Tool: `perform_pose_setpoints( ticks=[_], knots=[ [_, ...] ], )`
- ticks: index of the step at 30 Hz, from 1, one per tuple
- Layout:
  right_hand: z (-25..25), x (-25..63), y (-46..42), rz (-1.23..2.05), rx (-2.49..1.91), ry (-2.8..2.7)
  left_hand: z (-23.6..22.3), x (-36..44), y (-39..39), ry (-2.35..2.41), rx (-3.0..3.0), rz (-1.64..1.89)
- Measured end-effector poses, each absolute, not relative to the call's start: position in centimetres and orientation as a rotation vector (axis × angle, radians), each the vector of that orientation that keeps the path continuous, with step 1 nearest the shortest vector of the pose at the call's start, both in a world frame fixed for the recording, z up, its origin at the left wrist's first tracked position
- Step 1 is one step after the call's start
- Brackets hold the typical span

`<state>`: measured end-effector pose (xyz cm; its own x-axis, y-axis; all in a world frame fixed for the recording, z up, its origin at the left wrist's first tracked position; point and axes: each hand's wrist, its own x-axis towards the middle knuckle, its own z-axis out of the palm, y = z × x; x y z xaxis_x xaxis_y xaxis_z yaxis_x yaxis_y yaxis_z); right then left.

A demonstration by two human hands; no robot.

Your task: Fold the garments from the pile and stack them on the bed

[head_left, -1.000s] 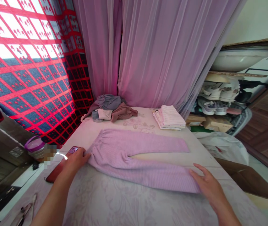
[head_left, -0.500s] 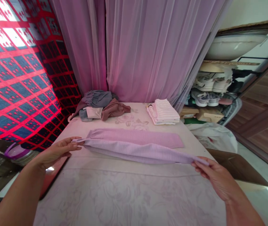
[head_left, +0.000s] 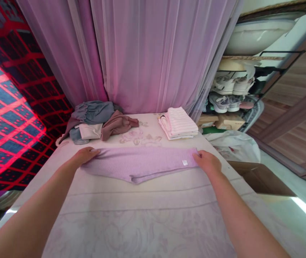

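Pink ribbed trousers (head_left: 139,165) lie across the middle of the bed (head_left: 142,222), folded so one leg covers the other. My left hand (head_left: 84,156) pinches the waistband end at the left. At the right end, by a small white label, my right hand (head_left: 208,162) grips the leg cuffs. Both hands rest low on the cloth.
A heap of grey, white and brown clothes (head_left: 96,122) sits at the back left. A folded striped stack (head_left: 178,123) lies at the back right. Pink curtains (head_left: 147,53) hang behind. A shoe rack (head_left: 233,93), a white bag (head_left: 233,145) and a cardboard box (head_left: 260,179) stand right of the bed.
Both hands lifted the near trouser leg and carried it away from me onto the far leg. The trousers now lie folded lengthwise. The camera tilted forward and to the right.
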<state>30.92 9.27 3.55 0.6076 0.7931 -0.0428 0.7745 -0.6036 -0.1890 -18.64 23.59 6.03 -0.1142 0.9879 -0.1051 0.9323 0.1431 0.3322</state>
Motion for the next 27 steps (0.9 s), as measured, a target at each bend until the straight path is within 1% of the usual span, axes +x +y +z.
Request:
perform_pose_setpoints(
  ticks=[4, 9, 11, 16, 21, 24, 27],
  knots=[
    [3.1, 31.5, 9.5, 0.201, -2.770, -1.318, 5.2, -19.2, 24.4, 2.175, 1.818, 0.102],
    [3.5, 32.3, 10.2, 0.448, -2.786, -1.360, 5.2, -20.0, 23.9, 2.184, 1.719, 0.004],
    [3.8, 32.0, 10.4, 0.425, -2.712, -1.420, 5.2, -19.9, 23.0, 2.158, 1.670, 0.093],
    [6.1, 32.0, 9.7, 0.241, -2.492, -1.340, 6.5, -19.8, 19.7, 1.909, 1.364, 0.591],
    [8.1, 35.4, 8.4, 0.171, -2.391, -1.312, 7.8, -20.2, 15.7, 1.614, 1.203, 0.753],
    [7.0, 36.1, 7.4, 0.168, -2.450, -1.314, 6.2, -19.7, 13.2, 1.625, 1.274, 0.797],
    [4.8, 33.9, 5.5, 0.124, -2.465, -1.288, 3.7, -19.0, 11.1, 1.770, 1.406, 0.836]
  ],
)
